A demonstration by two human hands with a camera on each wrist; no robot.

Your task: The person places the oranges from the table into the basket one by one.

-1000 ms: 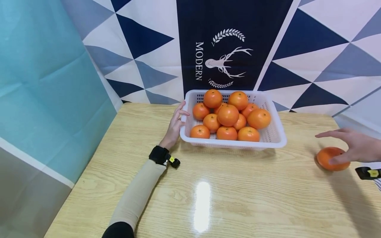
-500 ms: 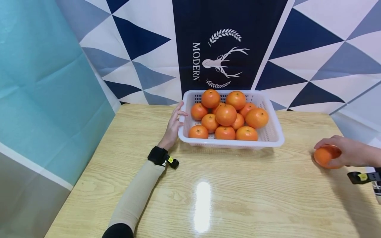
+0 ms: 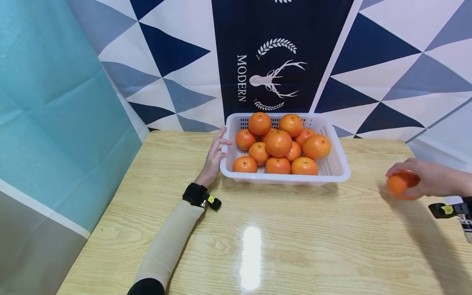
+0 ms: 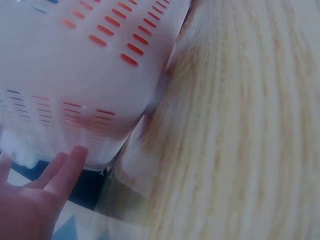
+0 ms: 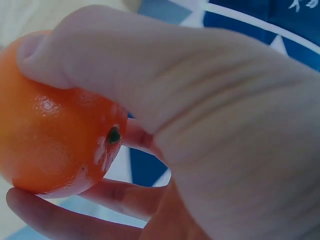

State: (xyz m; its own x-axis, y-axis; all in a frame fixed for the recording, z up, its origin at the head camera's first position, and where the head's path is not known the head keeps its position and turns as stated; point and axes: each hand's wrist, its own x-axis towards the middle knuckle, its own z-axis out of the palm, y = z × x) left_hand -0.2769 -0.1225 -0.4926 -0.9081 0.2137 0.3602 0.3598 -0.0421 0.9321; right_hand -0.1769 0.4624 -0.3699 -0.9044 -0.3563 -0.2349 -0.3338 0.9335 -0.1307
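Observation:
On the right of the head view, my right hand (image 3: 420,177) holds an orange (image 3: 397,185) just above the table. The right wrist view shows the thumb across the top of this orange (image 5: 55,135) and fingers beneath it, its green stem spot facing the palm. My left hand (image 3: 212,157) touches the left rim of a white plastic basket (image 3: 284,177), which holds several oranges (image 3: 279,143) in a heap. From the left wrist, the straight fingertips (image 4: 77,152) of this hand appear against the slotted outer wall of the basket (image 4: 55,65); part of the hand is cut off.
A light wood-grain table (image 3: 295,246) carries everything. The basket stands near its back edge, against a patterned cloth backdrop (image 3: 177,41) with a deer-head panel. A blue-green cloth (image 3: 48,102) hangs on the left. Bare table lies between the basket and the right hand.
My right hand has closed its fingers and thumb round the orange and raised it slightly off the table. The left hand stays at the basket; the head view has shifted a little.

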